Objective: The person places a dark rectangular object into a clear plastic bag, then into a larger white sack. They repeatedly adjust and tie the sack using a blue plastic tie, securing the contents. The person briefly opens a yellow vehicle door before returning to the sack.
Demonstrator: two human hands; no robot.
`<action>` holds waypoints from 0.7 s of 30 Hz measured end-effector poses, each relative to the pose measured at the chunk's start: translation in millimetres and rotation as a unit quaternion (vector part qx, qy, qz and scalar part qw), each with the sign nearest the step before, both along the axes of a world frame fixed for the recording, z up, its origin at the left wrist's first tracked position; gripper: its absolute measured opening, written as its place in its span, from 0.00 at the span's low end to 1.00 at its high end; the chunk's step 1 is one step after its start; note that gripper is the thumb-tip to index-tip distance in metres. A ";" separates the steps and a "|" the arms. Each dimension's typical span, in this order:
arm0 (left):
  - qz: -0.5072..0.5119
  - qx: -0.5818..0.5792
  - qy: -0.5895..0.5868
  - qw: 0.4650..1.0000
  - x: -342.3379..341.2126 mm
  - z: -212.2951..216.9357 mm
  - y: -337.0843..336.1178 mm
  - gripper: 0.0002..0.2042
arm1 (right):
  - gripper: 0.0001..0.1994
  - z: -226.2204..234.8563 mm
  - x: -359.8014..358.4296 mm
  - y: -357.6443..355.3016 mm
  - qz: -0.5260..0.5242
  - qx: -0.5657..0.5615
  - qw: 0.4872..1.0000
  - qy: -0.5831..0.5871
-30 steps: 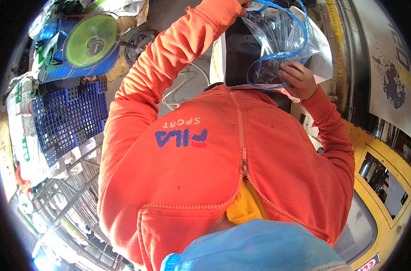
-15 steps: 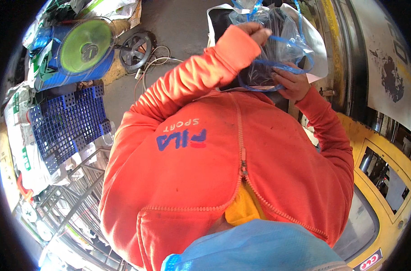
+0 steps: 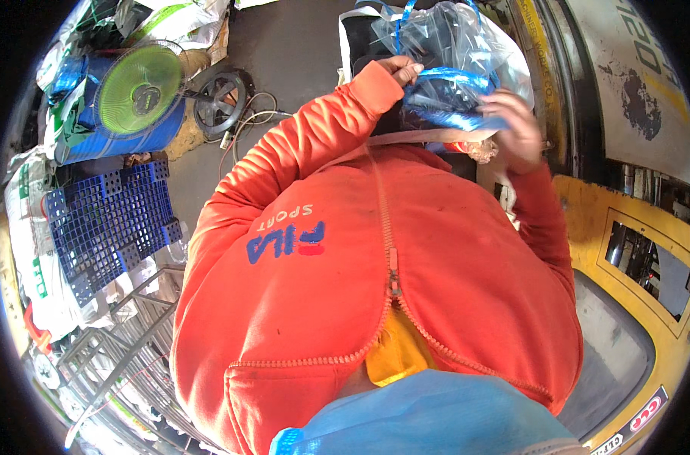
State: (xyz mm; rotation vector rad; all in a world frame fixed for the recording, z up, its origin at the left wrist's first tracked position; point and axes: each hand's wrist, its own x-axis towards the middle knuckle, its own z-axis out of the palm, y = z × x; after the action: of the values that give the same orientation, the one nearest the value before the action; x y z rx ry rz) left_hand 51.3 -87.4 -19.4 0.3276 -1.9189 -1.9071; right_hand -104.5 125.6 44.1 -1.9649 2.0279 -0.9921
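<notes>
A strand of blue plastic twine (image 3: 451, 73) runs in a loop between my two hands at the top of the view. My left hand (image 3: 402, 70) pinches it near its left end, fingers pressed together. On the other side my right hand (image 3: 517, 129) is smeared by motion, with the twine against its curled fingers. Behind the loop is a clear plastic bag (image 3: 451, 34), crumpled and shiny. It sits in the mouth of a larger bag with a white rim (image 3: 345, 49) and dark inside. More blue twine hangs over the bag's upper part.
A green fan (image 3: 144, 91) stands to the left by a blue drum (image 3: 159, 133), its cable on the floor. Below it are a blue plastic pallet (image 3: 110, 220) and a metal rack (image 3: 121, 334). A yellow machine frame (image 3: 587, 205) is close on my right.
My left hand has moved left and slightly down. My right hand has swung a little to the right, and the twine is now a wider band between them. The clear bag shows more fully.
</notes>
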 end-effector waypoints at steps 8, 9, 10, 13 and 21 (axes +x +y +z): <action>-0.007 -0.057 -0.042 0.997 -4.8 3.6 -8.2 0.19 | 0.16 91.1 -48.5 157.9 -0.241 0.140 0.919 -0.278; -0.005 -0.058 -0.038 0.998 -5.9 3.3 -8.3 0.20 | 0.17 97.6 -47.5 178.0 -0.321 0.075 0.900 -0.286; -0.005 -0.062 -0.047 0.997 -7.4 3.1 -8.2 0.20 | 0.16 100.2 -46.1 194.7 -0.432 -0.059 0.840 -0.324; -0.005 -0.086 -0.052 0.995 -9.8 2.6 -11.3 0.15 | 0.05 118.5 -43.7 236.4 -0.287 -0.242 0.857 -0.352; -0.115 -0.172 0.033 0.978 -15.4 -5.2 -16.5 0.16 | 0.02 171.4 -23.2 231.2 0.085 -0.436 0.772 -0.455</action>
State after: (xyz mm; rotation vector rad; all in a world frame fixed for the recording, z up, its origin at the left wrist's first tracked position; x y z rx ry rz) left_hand 35.9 -103.9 -24.6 -0.0648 -2.2722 -1.6472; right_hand -127.7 356.8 215.4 -1.3099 0.8487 -2.4758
